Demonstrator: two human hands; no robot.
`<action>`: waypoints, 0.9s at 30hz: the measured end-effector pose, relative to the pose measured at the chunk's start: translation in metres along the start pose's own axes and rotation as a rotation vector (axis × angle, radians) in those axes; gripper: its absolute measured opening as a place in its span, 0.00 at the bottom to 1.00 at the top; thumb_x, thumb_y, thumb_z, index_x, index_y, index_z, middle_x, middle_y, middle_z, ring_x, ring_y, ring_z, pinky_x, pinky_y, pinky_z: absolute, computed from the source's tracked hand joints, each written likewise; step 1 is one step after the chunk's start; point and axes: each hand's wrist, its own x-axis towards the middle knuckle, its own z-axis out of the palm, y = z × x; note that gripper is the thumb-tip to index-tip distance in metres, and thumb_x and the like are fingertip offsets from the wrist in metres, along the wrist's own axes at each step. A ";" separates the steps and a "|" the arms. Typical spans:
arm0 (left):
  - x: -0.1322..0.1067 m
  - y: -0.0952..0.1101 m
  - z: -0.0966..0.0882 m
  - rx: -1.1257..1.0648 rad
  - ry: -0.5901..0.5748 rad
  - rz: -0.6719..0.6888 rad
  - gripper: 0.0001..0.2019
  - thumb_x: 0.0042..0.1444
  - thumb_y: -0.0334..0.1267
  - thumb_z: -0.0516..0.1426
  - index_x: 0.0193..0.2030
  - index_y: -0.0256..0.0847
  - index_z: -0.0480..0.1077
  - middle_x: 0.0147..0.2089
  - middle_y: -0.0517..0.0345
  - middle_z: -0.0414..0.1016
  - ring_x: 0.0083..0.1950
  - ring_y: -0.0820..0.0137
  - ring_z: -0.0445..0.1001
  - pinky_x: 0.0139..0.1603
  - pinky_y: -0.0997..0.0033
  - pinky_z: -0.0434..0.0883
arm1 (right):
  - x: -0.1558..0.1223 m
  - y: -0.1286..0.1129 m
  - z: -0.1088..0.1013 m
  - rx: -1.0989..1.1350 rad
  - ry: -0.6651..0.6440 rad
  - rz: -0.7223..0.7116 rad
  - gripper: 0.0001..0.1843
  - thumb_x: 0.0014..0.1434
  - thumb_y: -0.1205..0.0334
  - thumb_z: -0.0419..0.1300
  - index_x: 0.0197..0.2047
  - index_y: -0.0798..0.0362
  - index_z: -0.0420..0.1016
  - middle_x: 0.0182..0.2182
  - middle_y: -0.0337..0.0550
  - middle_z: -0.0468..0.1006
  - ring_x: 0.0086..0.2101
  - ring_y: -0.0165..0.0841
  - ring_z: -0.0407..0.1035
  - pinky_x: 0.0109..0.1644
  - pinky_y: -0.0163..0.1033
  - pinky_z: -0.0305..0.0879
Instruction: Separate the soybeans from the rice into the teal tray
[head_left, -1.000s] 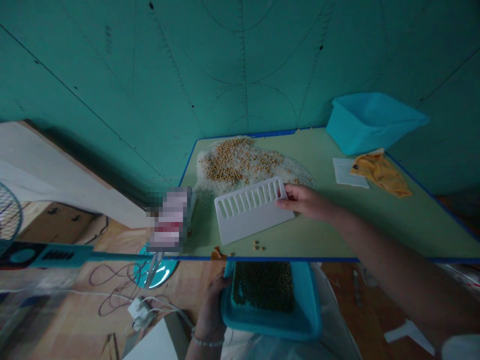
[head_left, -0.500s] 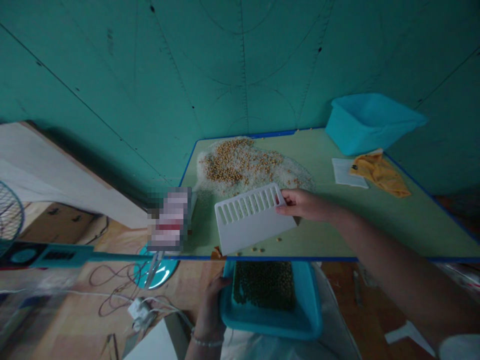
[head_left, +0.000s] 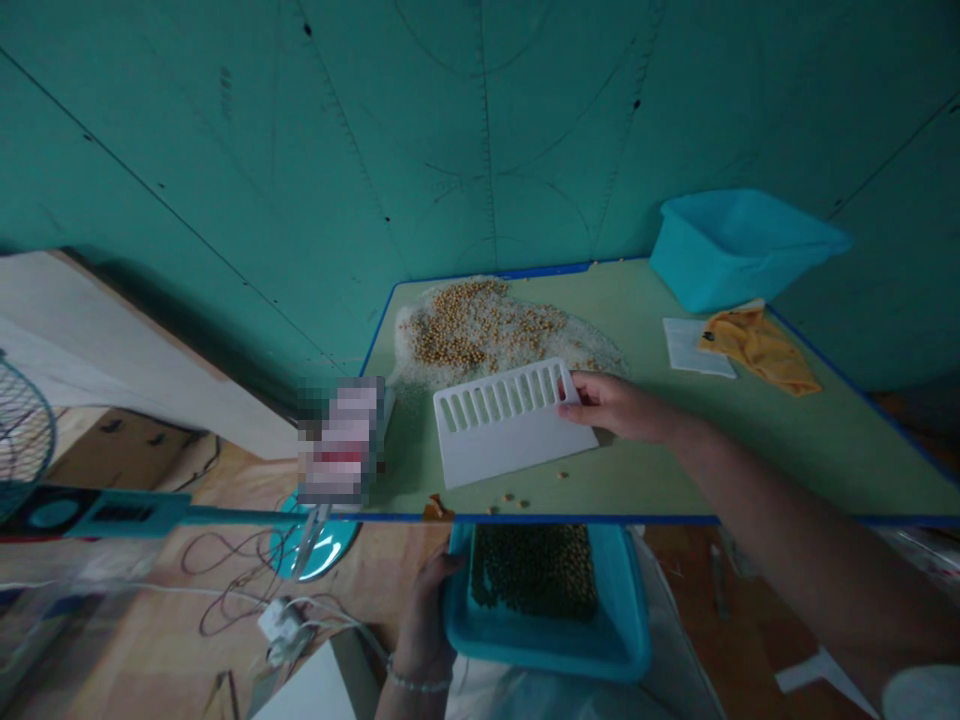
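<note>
My right hand grips the right end of a white slotted scraper that stands on the green table. Behind the scraper lies a spread of white rice mixed with yellow soybeans. A few loose beans lie near the table's front edge. Below that edge my left hand holds the left rim of a blue tray filled with dark beans.
A blue tub stands at the back right, with a yellow cloth and a white paper in front of it. A pixelated box sits at the table's left edge. A fan and cables lie on the floor at left.
The scraper swept toward the front edge, then drew back a little toward the pile. A few more beans lie near the edge. The tray stays under the edge.
</note>
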 end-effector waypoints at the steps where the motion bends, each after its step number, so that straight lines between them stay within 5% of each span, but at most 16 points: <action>1: -0.005 -0.001 0.003 -0.057 0.013 -0.019 0.27 0.29 0.37 0.61 0.43 0.41 0.76 0.42 0.54 0.81 0.57 0.44 0.66 0.57 0.51 0.63 | -0.003 -0.003 -0.002 -0.007 0.022 -0.020 0.10 0.45 0.58 0.64 0.32 0.51 0.70 0.29 0.38 0.78 0.32 0.33 0.72 0.37 0.39 0.68; 6: -0.031 0.001 0.019 -0.282 0.147 -0.101 0.22 0.37 0.34 0.58 0.44 0.40 0.75 0.42 0.53 0.81 0.54 0.47 0.70 0.54 0.52 0.66 | -0.039 -0.006 -0.023 -0.070 0.252 -0.059 0.19 0.46 0.48 0.63 0.38 0.49 0.72 0.38 0.42 0.80 0.42 0.40 0.72 0.47 0.46 0.67; 12: -0.031 0.002 0.024 -0.281 0.130 -0.067 0.16 0.38 0.34 0.59 0.38 0.38 0.77 0.36 0.52 0.82 0.53 0.46 0.70 0.52 0.52 0.67 | -0.098 0.028 -0.048 -0.123 0.552 0.164 0.24 0.39 0.39 0.63 0.34 0.47 0.74 0.33 0.45 0.82 0.38 0.47 0.75 0.43 0.52 0.70; 19: -0.016 -0.009 0.012 -0.259 0.081 0.006 0.18 0.35 0.33 0.59 0.38 0.42 0.77 0.33 0.54 0.82 0.56 0.48 0.67 0.53 0.57 0.67 | -0.127 0.029 -0.037 -0.027 0.486 0.288 0.23 0.38 0.41 0.65 0.33 0.48 0.77 0.36 0.49 0.82 0.40 0.49 0.74 0.45 0.53 0.70; 27: -0.015 -0.013 0.003 -0.220 0.071 0.008 0.10 0.33 0.33 0.58 0.27 0.43 0.78 0.26 0.57 0.81 0.50 0.47 0.72 0.50 0.55 0.68 | -0.113 0.033 -0.025 0.033 0.480 0.243 0.24 0.44 0.43 0.63 0.42 0.48 0.75 0.42 0.47 0.80 0.45 0.46 0.72 0.49 0.49 0.68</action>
